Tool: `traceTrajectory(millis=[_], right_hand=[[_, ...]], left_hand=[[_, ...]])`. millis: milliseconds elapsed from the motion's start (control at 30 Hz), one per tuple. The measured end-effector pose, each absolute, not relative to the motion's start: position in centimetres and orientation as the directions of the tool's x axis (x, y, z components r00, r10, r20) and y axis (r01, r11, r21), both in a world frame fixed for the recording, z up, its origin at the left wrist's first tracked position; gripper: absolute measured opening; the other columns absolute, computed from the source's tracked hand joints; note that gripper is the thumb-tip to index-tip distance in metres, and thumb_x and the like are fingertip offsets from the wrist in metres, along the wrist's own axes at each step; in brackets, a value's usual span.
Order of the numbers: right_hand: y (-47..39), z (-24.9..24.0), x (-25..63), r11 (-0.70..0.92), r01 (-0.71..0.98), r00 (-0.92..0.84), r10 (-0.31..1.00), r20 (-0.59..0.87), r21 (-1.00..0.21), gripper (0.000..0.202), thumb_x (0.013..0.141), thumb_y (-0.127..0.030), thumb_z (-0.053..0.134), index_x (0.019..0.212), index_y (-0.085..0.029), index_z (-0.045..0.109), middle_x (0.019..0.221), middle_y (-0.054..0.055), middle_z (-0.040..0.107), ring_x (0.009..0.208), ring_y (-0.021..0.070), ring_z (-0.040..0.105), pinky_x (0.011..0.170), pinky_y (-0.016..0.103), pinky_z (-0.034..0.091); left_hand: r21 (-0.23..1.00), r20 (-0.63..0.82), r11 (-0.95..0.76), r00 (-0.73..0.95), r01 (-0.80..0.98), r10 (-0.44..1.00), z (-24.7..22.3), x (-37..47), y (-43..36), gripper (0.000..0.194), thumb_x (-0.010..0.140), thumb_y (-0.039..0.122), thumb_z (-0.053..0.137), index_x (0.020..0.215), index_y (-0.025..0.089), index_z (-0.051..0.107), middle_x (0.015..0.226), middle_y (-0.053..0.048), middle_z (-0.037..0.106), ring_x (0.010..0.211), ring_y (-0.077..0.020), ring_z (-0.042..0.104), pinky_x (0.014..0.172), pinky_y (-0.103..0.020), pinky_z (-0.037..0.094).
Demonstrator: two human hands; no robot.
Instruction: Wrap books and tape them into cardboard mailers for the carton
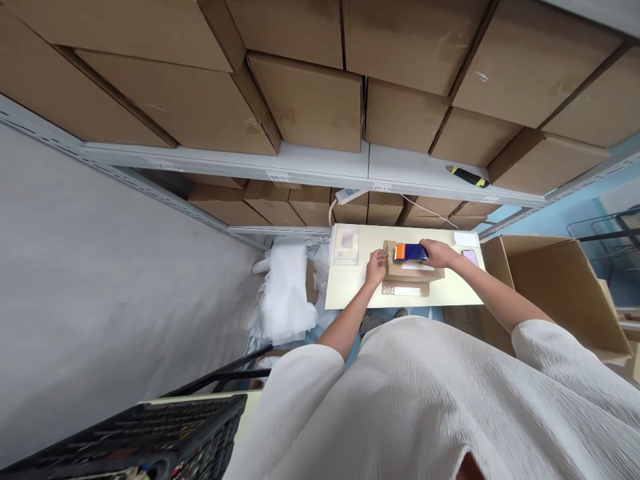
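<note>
A small cardboard box [415, 274] lies on the pale table [350, 290], with a white label partly showing on top. My right hand [438, 253] is closed around a dark blue and orange tape dispenser [412, 252], which is over the box's upper face. At the box's left end is my left hand [377, 267], its fingers curled against the cardboard edge. In front of the box lies a flat brown strip with a white part [404, 291].
Shelves of cardboard boxes [305, 103] rise behind the table, with a yellow-black cutter [469, 176] on one. A clear case [346, 245] and a phone [470, 257] lie on the table. A large open carton [560, 287] stands right, white wrap [285, 293] left, a black crate [200, 427] lower left.
</note>
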State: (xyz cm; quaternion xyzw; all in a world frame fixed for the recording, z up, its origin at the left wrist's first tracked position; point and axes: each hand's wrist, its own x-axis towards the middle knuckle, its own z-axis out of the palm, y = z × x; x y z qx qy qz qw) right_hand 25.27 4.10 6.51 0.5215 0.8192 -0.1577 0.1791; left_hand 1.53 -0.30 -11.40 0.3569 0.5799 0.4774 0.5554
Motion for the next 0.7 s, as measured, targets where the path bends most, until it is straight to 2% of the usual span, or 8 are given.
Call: traceTrajectory(millis=[100,200,300,400,500,567,700], right_hand=[[4.1,6.5,25.5,0.396,0.914,-0.393,0.800,-0.454,-0.093,0.037,0.098,-0.038,0.074,0.128,-0.023,0.059,0.126,0.014,0.077,0.108,0.0297,0.072,0.081,0.033,0.048],[4.1,6.3,25.9,0.390,0.910,-0.411,0.802,-0.434,-0.141,0.042,0.098,-0.040,0.075,0.131,-0.022,0.058,0.124,0.014,0.076,0.105,0.0302,0.071,0.083,0.034,0.048],[4.2,6.0,26.4,0.420,0.894,-0.447,0.803,-0.394,-0.158,0.043,0.094,-0.040,0.078,0.129,-0.021,0.060,0.126,0.016,0.075,0.111,0.0318,0.070,0.090,0.036,0.050],[4.1,5.7,26.8,0.435,0.887,-0.459,0.798,-0.391,-0.153,0.042,0.092,-0.039,0.080,0.126,-0.022,0.062,0.128,0.015,0.074,0.115,0.0321,0.070,0.092,0.036,0.050],[4.1,5.7,26.9,0.421,0.887,-0.460,0.787,-0.411,-0.188,0.040,0.094,-0.037,0.078,0.129,-0.024,0.062,0.129,0.012,0.077,0.113,0.0298,0.072,0.086,0.033,0.049],[4.0,5.9,26.9,0.411,0.892,-0.451,0.789,-0.418,-0.187,0.038,0.095,-0.036,0.077,0.128,-0.025,0.063,0.128,0.011,0.078,0.110,0.0297,0.074,0.082,0.033,0.049],[4.0,6.1,26.9,0.403,0.903,-0.425,0.792,-0.438,-0.148,0.038,0.092,-0.034,0.079,0.127,-0.025,0.064,0.126,0.012,0.080,0.107,0.0310,0.076,0.081,0.034,0.050]], left_hand=[[0.950,-0.311,0.307,-0.088,-0.057,0.946,-10.3,1.1,-0.4,0.046,0.078,-0.001,0.066,0.117,0.024,0.069,0.111,-0.007,0.077,0.107,-0.0231,0.076,0.113,-0.048,0.058],[0.990,-0.140,0.142,-0.075,0.016,0.987,-8.7,0.6,-0.2,0.058,0.075,-0.004,0.064,0.125,0.025,0.071,0.130,-0.008,0.077,0.132,-0.0270,0.071,0.123,-0.048,0.052],[0.997,-0.034,0.027,0.090,0.071,0.995,-7.2,0.4,0.2,0.078,0.072,-0.006,0.066,0.143,0.027,0.066,0.142,-0.009,0.075,0.141,-0.0287,0.067,0.126,-0.047,0.049],[0.987,-0.048,0.014,0.212,0.159,0.976,-6.3,0.3,0.5,0.091,0.070,-0.002,0.077,0.155,0.027,0.060,0.148,-0.011,0.073,0.143,-0.0341,0.066,0.127,-0.049,0.046],[0.954,-0.058,-0.029,0.277,0.297,0.959,-6.2,0.0,0.7,0.095,0.069,0.008,0.089,0.157,0.027,0.059,0.153,-0.013,0.070,0.149,-0.0390,0.060,0.129,-0.051,0.042],[0.920,-0.052,-0.080,0.323,0.384,0.945,-6.3,-0.2,0.8,0.095,0.071,0.013,0.091,0.159,0.027,0.057,0.156,-0.015,0.068,0.154,-0.0405,0.055,0.130,-0.052,0.040],[0.845,-0.090,-0.130,0.377,0.519,0.922,-6.6,-0.5,1.0,0.093,0.078,0.019,0.088,0.163,0.025,0.053,0.154,-0.018,0.069,0.153,-0.0422,0.056,0.132,-0.054,0.034]])
